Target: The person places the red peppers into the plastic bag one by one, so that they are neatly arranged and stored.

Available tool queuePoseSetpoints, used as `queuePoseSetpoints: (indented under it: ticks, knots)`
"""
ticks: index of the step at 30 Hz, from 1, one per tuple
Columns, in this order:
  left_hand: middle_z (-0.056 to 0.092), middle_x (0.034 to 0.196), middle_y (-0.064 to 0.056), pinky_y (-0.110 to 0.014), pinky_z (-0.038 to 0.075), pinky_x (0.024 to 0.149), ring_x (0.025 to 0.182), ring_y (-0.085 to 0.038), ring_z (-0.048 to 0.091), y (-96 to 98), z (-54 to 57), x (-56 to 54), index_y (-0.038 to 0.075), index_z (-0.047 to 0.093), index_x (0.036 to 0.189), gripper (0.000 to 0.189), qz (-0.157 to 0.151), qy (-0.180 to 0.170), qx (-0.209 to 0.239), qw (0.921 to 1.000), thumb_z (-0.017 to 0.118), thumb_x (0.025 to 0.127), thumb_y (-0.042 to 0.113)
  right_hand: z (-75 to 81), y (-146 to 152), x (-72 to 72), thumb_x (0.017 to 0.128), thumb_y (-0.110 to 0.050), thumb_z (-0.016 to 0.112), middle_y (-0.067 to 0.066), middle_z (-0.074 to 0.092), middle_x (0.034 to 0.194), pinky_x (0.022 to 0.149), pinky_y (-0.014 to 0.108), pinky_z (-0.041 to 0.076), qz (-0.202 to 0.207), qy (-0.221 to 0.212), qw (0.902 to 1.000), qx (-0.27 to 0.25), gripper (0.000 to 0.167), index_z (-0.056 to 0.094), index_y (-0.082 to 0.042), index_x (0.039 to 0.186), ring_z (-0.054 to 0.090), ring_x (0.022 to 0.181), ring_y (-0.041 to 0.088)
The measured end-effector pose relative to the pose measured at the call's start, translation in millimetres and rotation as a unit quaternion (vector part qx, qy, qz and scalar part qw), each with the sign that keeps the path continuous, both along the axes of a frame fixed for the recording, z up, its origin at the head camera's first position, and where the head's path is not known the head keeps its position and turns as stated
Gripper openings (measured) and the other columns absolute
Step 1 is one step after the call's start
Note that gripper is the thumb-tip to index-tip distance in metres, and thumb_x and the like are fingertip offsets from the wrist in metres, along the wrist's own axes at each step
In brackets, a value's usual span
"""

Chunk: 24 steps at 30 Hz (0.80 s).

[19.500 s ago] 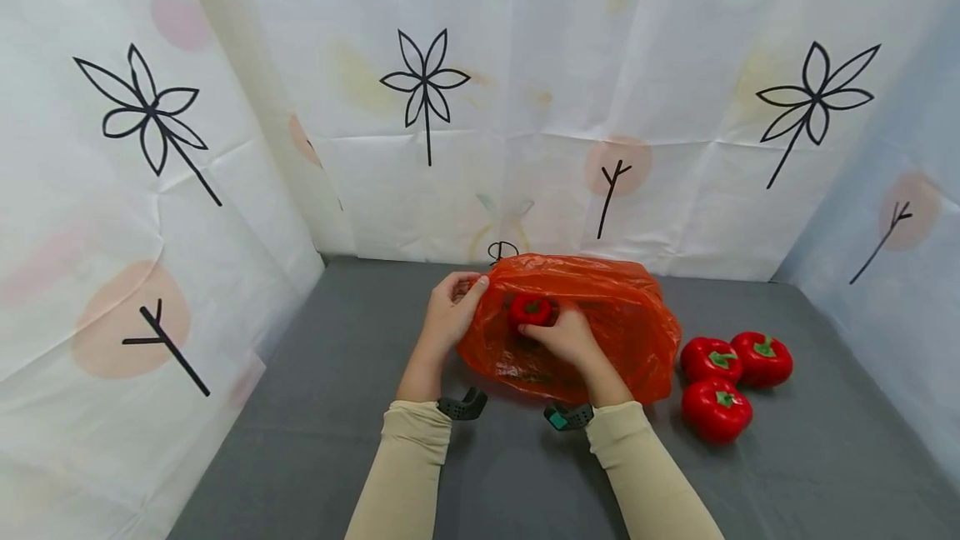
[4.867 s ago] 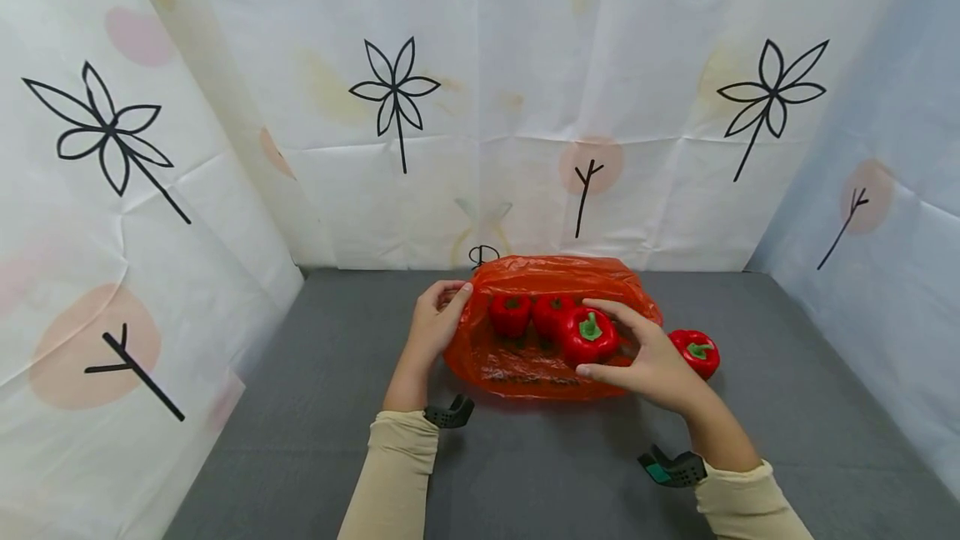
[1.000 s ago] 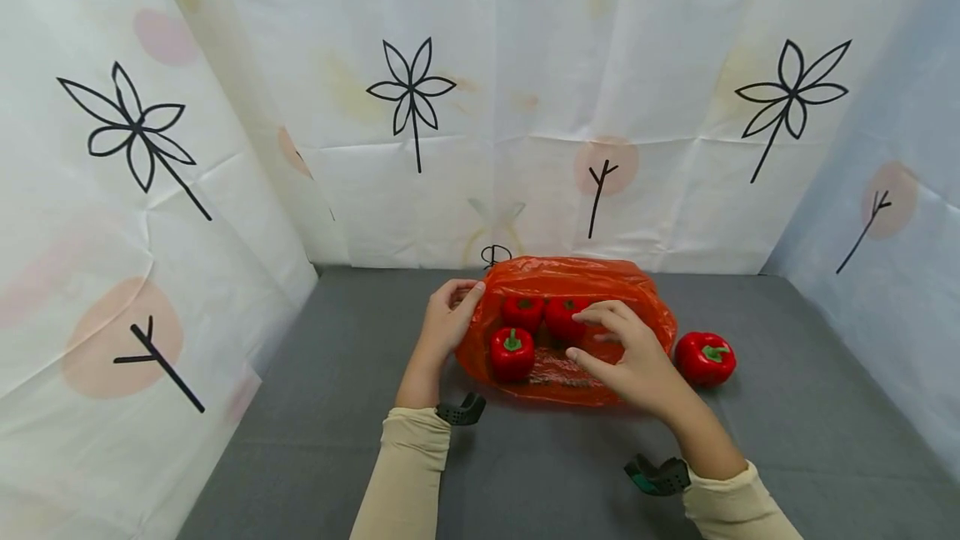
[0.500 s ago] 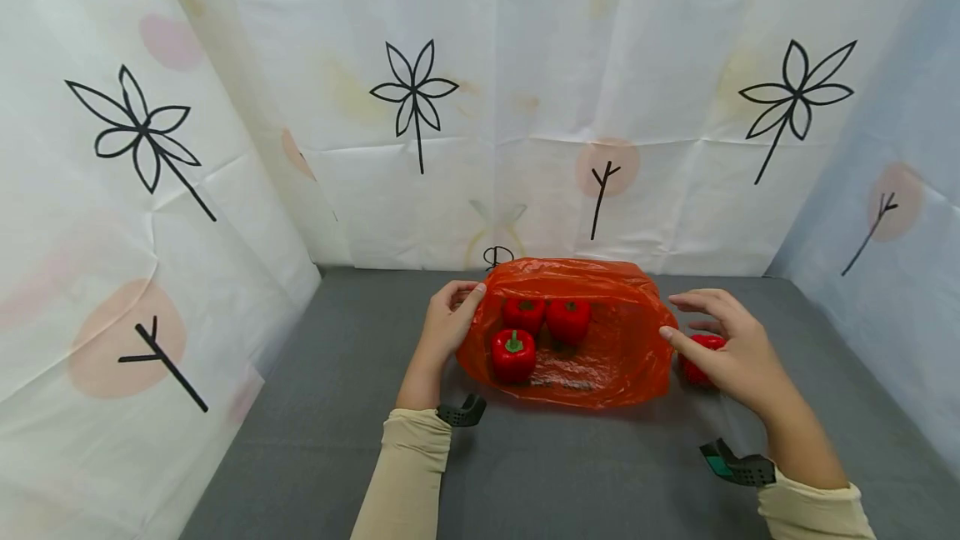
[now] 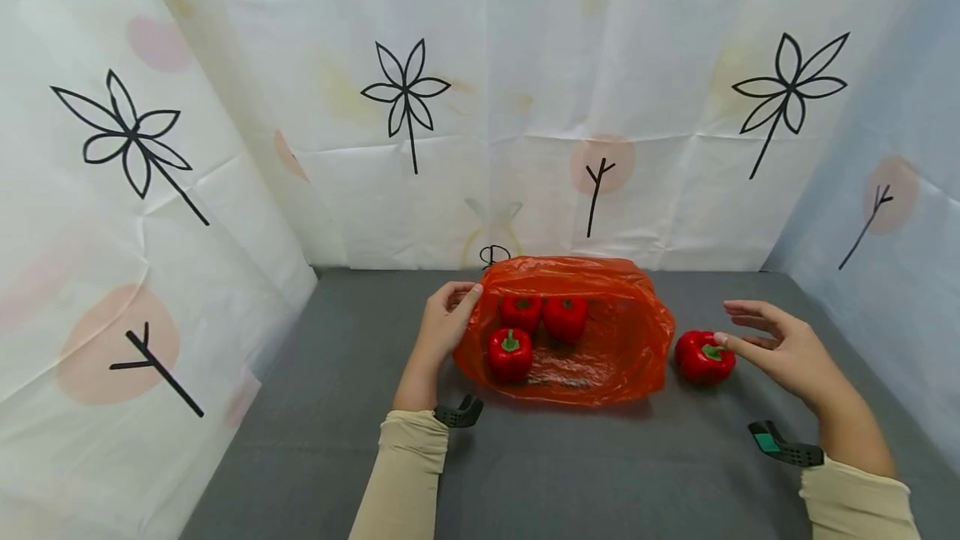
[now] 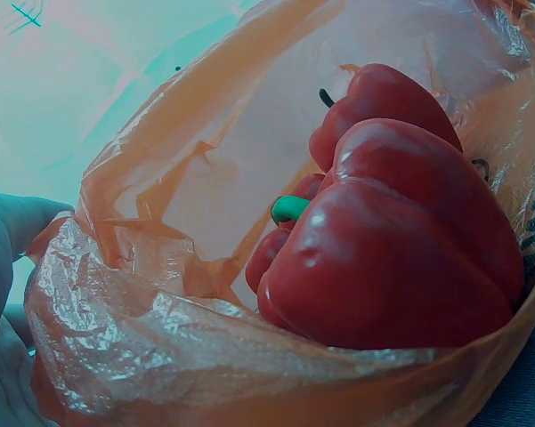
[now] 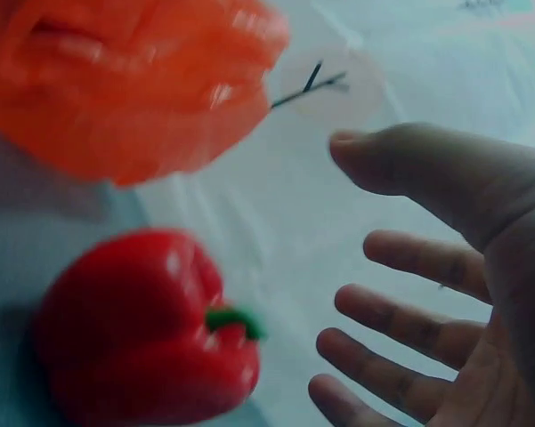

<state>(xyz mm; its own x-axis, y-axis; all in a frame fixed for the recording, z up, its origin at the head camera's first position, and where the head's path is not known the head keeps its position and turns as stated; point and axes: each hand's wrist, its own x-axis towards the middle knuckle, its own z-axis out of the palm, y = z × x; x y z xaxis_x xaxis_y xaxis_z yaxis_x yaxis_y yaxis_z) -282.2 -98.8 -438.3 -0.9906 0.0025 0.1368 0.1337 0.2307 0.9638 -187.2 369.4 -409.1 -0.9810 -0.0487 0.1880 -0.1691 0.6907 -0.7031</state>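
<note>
An orange plastic bag lies with its mouth spread toward me. My left hand pinches the bag's left rim between thumb and fingers. Inside the bag sit three red bell peppers; the front one has a green stem pointing up. In the left wrist view, a large bell pepper fills much of the bag's mouth and partly covers the others. Right of the bag, one more bell pepper rests on the table. My right hand hovers just right of it, fingers spread and holding nothing, as the right wrist view also shows.
The grey cloth-covered table extends around the bag. White printed fabric stands behind the table and along both sides. Each wrist wears a dark strap.
Over the seconds, peppers from the right have gone into the bag, the latest at its front left. My right hand has since drawn out rightward past the outside pepper. The left hand keeps its grip.
</note>
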Motion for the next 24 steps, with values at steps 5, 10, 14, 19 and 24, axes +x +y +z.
queuePoseSetpoints:
  ticks: [5, 10, 14, 19, 24]
  knots:
    - [0.075, 0.115, -0.012, -0.030, 0.055, 0.083, 0.097, -0.020, 0.069, 0.7, -0.2, 0.5, 0.010, 0.072, 0.128, 0.040, 0.006, -0.004, 0.008, 0.9999, 0.066, 0.106, 0.042, -8.5, 7.4, -5.3, 0.102, -0.028, 0.073, 0.034, 0.047, 0.153, 0.078, 0.008, 0.050, 0.016, -0.041, 0.9990, 0.006, 0.068, 0.043, 0.002, 0.155, 0.062, 0.120, 0.002]
    - [0.075, 0.116, -0.012, -0.033, 0.056, 0.085, 0.099, -0.021, 0.070, -0.3, 0.0, 0.0, 0.011, 0.072, 0.129, 0.040, 0.006, -0.003, 0.003, 1.0000, 0.066, 0.105, 0.043, -12.2, 9.3, -8.2, 0.102, -0.030, 0.073, 0.034, 0.044, 0.156, 0.079, 0.015, 0.053, 0.028, -0.070, 0.9971, 0.010, 0.072, 0.039, 0.001, 0.158, 0.049, 0.135, 0.060]
    - [0.074, 0.114, -0.010, -0.035, 0.056, 0.085, 0.098, -0.021, 0.069, -1.0, 0.2, -0.4, 0.013, 0.072, 0.127, 0.039, 0.004, -0.004, -0.003, 1.0000, 0.065, 0.105, 0.043, -16.0, 9.9, -8.8, 0.102, -0.028, 0.074, 0.033, 0.043, 0.157, 0.082, 0.018, 0.054, 0.042, -0.076, 0.9961, 0.011, 0.073, 0.038, 0.002, 0.158, 0.047, 0.137, 0.058]
    - [0.074, 0.114, -0.010, -0.036, 0.058, 0.086, 0.098, -0.021, 0.070, -1.2, -1.1, -0.6, 0.012, 0.072, 0.127, 0.038, 0.003, -0.007, -0.002, 1.0000, 0.065, 0.106, 0.043, -20.4, 9.1, -9.4, 0.101, -0.028, 0.075, 0.035, 0.038, 0.160, 0.097, 0.057, 0.059, 0.052, -0.104, 0.9932, 0.001, 0.077, 0.035, 0.002, 0.160, 0.042, 0.139, 0.061]
    - [0.074, 0.116, -0.010, -0.039, 0.059, 0.089, 0.101, -0.023, 0.070, -1.8, -2.4, -0.7, 0.012, 0.072, 0.127, 0.038, 0.003, -0.004, -0.002, 1.0000, 0.065, 0.106, 0.043, -24.5, 7.4, -11.7, 0.100, -0.030, 0.075, 0.037, 0.035, 0.160, 0.098, 0.073, 0.052, 0.053, -0.125, 0.9907, 0.000, 0.080, 0.034, 0.001, 0.161, 0.041, 0.139, 0.064]
